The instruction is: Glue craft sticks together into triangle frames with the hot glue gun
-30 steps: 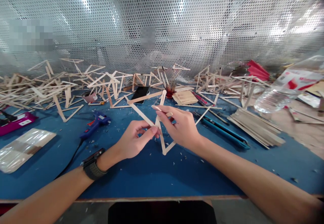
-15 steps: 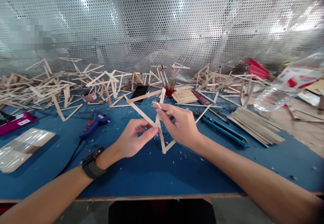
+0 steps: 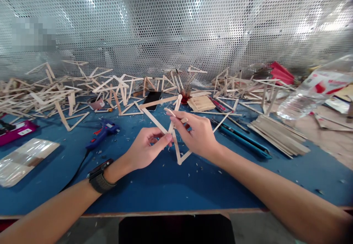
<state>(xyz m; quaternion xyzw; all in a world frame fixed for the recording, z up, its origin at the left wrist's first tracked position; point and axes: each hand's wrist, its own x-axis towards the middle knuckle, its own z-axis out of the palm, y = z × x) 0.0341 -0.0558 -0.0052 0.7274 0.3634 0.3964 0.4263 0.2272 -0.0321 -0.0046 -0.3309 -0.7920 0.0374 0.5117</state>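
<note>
Between my hands is a frame of flat wooden craft sticks (image 3: pixel 154 120), joined at angles into triangles. My left hand (image 3: pixel 150 146) pinches the joint near its middle between thumb and fingertips. Closed around a short craft stick (image 3: pixel 168 111) is my right hand (image 3: pixel 196 132), close beside that joint; its fingers partly hide the sticks there. One pointed corner of the frame hangs toward me, and another sticks up at the far side. Whether the short stick touches the frame I cannot tell.
A blue glue gun (image 3: pixel 103 133) lies left, its cord running toward me. On the right are a blue cutter knife (image 3: pixel 242 139), a stack of craft sticks (image 3: pixel 278 135) and a plastic bottle (image 3: pixel 306 93). Stick frames (image 3: pixel 35 93) pile along the perforated metal screen (image 3: pixel 171 23). A phone (image 3: pixel 152 100) lies behind.
Almost nothing differs. My hands and the stick frame keep the same grip, with only a very slight shift upward in the view.
</note>
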